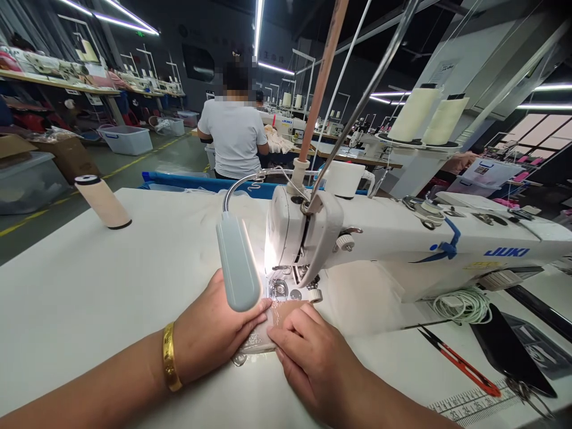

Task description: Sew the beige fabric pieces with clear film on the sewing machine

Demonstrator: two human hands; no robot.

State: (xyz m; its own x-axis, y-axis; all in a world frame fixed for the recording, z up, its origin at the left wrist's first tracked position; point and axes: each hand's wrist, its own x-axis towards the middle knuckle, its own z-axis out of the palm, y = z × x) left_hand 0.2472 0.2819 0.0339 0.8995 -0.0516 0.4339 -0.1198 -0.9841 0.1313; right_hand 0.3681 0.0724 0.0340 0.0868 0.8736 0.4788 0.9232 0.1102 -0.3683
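A small beige piece of fabric [286, 313] lies in front of the needle area of a white JUKI sewing machine [370, 232], with a pale, shiny layer at its near left edge. My left hand [210, 328], with a gold bracelet [170, 357] at the wrist, pinches the fabric's left side; a grey lamp head [239, 262] hides part of that hand. On the right, my right hand [315, 351] has curled fingers, thumb and forefinger closed on the fabric's near edge. Both hands stay just in front of the presser foot, whose tip is partly hidden.
A peach thread cone [103, 202] stands at the table's left. To the right lie orange thread snips [462, 360], a coiled pale cord [462, 305], a black phone-like slab [513, 351] and a ruler [473, 405]. A white mug [345, 179] is behind the machine. Farther off sits a person [235, 134].
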